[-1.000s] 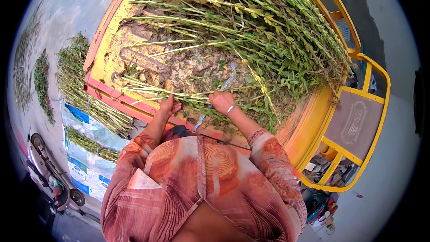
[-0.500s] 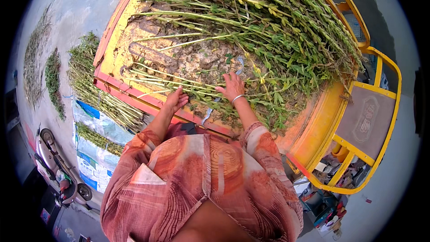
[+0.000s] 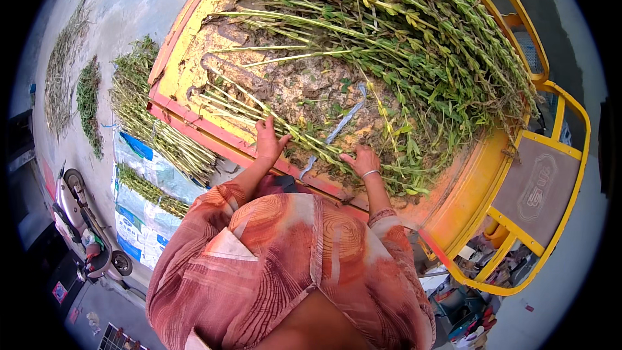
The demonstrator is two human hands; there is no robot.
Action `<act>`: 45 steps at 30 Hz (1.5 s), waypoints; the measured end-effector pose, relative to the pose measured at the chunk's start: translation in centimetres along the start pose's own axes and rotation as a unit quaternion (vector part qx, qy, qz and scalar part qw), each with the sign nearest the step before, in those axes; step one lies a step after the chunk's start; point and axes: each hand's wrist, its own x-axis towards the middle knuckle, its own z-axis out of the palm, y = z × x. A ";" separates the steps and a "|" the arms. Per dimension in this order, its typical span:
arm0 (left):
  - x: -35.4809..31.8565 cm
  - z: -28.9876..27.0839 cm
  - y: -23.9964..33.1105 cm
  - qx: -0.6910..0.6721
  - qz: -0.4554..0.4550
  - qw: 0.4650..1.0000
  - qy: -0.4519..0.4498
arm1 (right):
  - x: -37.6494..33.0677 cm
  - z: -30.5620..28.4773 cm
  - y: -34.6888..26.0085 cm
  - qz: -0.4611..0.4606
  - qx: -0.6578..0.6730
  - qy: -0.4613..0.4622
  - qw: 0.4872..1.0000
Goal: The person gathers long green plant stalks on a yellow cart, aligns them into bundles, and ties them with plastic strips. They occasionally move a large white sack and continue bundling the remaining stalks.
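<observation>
Head view shows the left hand (image 3: 267, 141) and right hand (image 3: 361, 161) resting open-fingered, gripping nothing, on loose green stalks (image 3: 272, 120) at the cart bed's (image 3: 184, 71) near rim. Beyond the fingertips lies the main stalk heap (image 3: 414, 45); I judge it best to rake the strays together under flat palms before closing.

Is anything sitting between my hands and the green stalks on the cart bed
Nothing visible does. The left hand and right hand already rest on the loose green stalks by the cart bed's red rim.
</observation>
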 end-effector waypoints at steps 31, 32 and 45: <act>8.0 0.4 15.7 0.199 0.500 0.842 -0.033 | -4.5 -6.9 -0.8 -0.063 0.139 0.031 0.988; 8.4 1.1 15.5 0.221 0.498 0.837 -0.047 | -5.8 -6.5 -0.2 -0.071 0.167 0.031 0.983; -0.4 2.0 19.1 0.182 0.646 0.727 -0.143 | -16.7 -2.0 11.8 0.119 0.011 0.112 0.987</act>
